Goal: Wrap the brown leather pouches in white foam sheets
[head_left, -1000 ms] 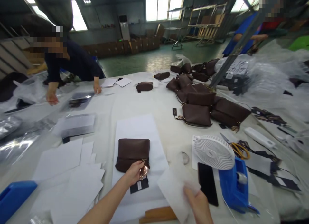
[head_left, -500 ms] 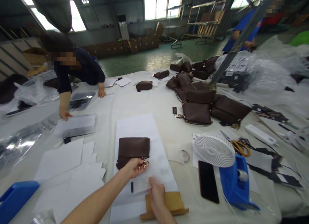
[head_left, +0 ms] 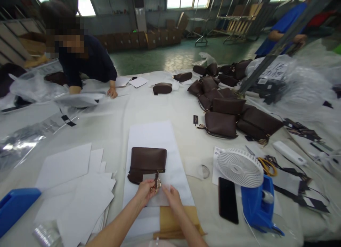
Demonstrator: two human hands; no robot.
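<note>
A dark brown pouch (head_left: 148,159) lies flat on white paper (head_left: 173,147) in front of me. Just below its lower right corner, my left hand (head_left: 146,192) pinches a gold-coloured charm (head_left: 158,183) that hangs from the pouch's zip end. My right hand (head_left: 173,197) is closed on the right edge of a thin translucent sheet (head_left: 161,198), which reaches under the charm and up against the pouch. Brown paper (head_left: 179,218) lies below, partly under my right forearm.
On the right are a white fan with a blue base (head_left: 257,200), a black phone (head_left: 228,200) and piled brown pouches (head_left: 221,122). White sheets (head_left: 77,190) lie left. Across the table, a person (head_left: 87,62) handles a plastic-wrapped item (head_left: 80,99).
My right hand has moved up with the translucent sheet, which now sits under the charm and against the pouch. The person opposite has lifted the wrapped item away from me.
</note>
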